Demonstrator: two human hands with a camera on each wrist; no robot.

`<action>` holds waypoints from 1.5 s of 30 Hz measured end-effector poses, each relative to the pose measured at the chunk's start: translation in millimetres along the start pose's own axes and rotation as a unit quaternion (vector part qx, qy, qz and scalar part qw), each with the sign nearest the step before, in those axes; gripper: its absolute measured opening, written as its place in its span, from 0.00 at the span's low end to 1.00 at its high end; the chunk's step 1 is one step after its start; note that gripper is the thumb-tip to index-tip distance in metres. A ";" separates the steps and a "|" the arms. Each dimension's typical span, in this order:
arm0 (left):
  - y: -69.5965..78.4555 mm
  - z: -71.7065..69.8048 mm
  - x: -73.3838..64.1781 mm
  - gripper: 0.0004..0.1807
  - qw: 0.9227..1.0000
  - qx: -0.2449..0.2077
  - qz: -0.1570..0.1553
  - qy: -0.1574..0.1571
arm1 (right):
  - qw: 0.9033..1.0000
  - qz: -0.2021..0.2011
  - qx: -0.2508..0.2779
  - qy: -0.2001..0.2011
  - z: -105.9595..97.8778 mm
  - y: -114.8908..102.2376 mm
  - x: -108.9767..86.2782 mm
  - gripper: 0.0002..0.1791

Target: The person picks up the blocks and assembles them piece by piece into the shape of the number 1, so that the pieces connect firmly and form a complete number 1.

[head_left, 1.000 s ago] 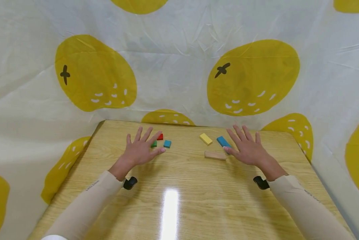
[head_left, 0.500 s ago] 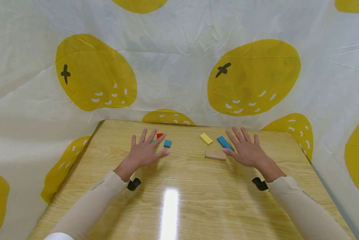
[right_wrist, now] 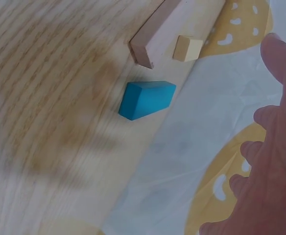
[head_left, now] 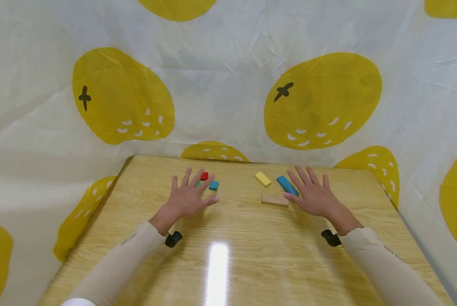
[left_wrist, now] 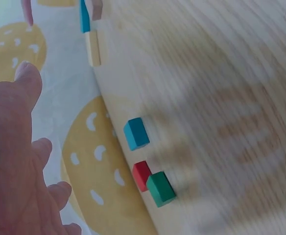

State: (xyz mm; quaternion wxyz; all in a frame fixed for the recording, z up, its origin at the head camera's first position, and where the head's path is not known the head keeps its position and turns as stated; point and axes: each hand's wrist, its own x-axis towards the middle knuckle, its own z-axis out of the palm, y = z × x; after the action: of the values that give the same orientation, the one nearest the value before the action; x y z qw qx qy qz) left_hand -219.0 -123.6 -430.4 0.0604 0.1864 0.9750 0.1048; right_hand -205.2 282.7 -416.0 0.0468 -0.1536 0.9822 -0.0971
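My left hand hovers above the table with its fingers spread, holding nothing. Close by lie a red block, a green block and a small blue block; in the head view the fingers partly cover the green one. On the other side my right hand, also spread and holding nothing, is held over the table. Nearest to it are a longer blue block, a plain wooden block and a yellow block. The right thumb overlaps the blue and wooden blocks' ends in the head view.
The wooden table reaches back to a hanging white cloth printed with yellow fruit shapes, which also lines both sides. A bright light reflection lies on the tabletop. Black wrist devices show at both sleeves.
My left hand has drifted right and slightly down in the head view, towards the small blue block. The right hand has shifted only slightly. The blocks stay where they were.
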 end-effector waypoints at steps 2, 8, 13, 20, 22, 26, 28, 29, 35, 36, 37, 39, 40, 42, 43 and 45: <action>1.2 1.9 -0.1 0.44 1.000 0.001 0.003 -0.002 | 1.000 0.002 0.002 -0.001 2.5 1.2 -0.6 0.47; 4.6 9.7 -0.8 0.44 1.000 0.001 0.009 -0.007 | 1.000 -0.001 0.006 -0.006 8.1 2.4 -1.5 0.47; 9.3 13.0 0.2 0.44 1.000 -0.001 0.018 -0.003 | 1.000 -0.004 0.007 -0.003 9.5 4.5 -1.3 0.46; 13.4 19.1 3.1 0.44 1.000 -0.001 0.026 -0.006 | 1.000 -0.011 0.016 0.005 12.7 9.8 -0.7 0.46; 14.5 22.1 3.8 0.44 1.000 0.004 0.031 -0.003 | 1.000 -0.014 0.021 0.010 14.7 11.6 -0.9 0.46; 17.9 27.7 5.0 0.44 0.999 0.002 0.045 0.012 | 1.000 -0.015 0.022 0.014 16.6 14.5 -0.1 0.45; 19.7 30.3 5.3 0.43 0.998 -0.005 0.052 0.016 | 1.000 -0.013 0.021 0.011 17.9 16.4 0.7 0.45; 20.4 31.7 5.4 0.43 0.998 -0.008 0.054 0.015 | 1.000 -0.012 0.019 0.007 18.5 17.1 1.3 0.45; 24.4 37.8 5.9 0.43 0.998 -0.007 0.057 0.011 | 1.000 -0.014 0.005 0.002 26.1 20.7 5.1 0.45; 25.3 38.5 6.4 0.43 0.998 -0.006 0.059 0.011 | 1.000 -0.015 0.005 0.004 26.6 20.7 5.2 0.45; 25.9 39.8 7.2 0.44 0.998 -0.004 0.061 0.009 | 1.000 -0.015 0.006 0.005 27.0 20.9 5.0 0.44; 27.4 42.8 9.1 0.44 0.998 -0.003 0.065 0.006 | 1.000 -0.013 0.003 0.006 27.8 21.8 4.2 0.44; 28.2 44.5 10.3 0.44 0.998 -0.002 0.067 0.003 | 1.000 -0.012 0.003 0.005 28.0 22.2 3.7 0.44; 30.4 46.9 12.3 0.44 0.997 -0.004 0.072 0.002 | 1.000 -0.011 0.006 0.003 28.1 23.0 2.7 0.44; 31.8 47.7 13.1 0.43 0.997 -0.007 0.076 0.003 | 1.000 -0.009 0.006 0.001 28.4 23.7 2.5 0.44; 34.9 49.6 14.8 0.43 0.997 -0.009 0.082 0.005 | 1.000 -0.006 0.009 -0.002 28.7 24.5 2.0 0.44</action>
State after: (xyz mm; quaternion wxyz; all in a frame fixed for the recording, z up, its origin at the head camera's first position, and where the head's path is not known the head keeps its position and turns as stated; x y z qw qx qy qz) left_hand -212.7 -77.3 -471.8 0.0482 0.2646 0.9557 0.1196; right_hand -210.7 299.9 -449.1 0.0493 -0.1587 0.9803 -0.1063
